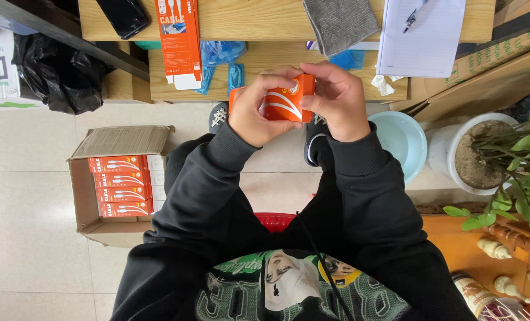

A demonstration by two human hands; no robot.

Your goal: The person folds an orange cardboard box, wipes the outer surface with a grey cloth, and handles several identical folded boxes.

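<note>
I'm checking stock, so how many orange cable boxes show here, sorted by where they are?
In both hands, left hand and right hand: small orange box: 1
On the wooden bench: flat orange box: 1
In the cardboard carton: orange boxes: 4
Total: 6

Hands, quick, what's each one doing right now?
Left hand: closed on the small orange box.
Right hand: closed on the same box's other end.
</note>
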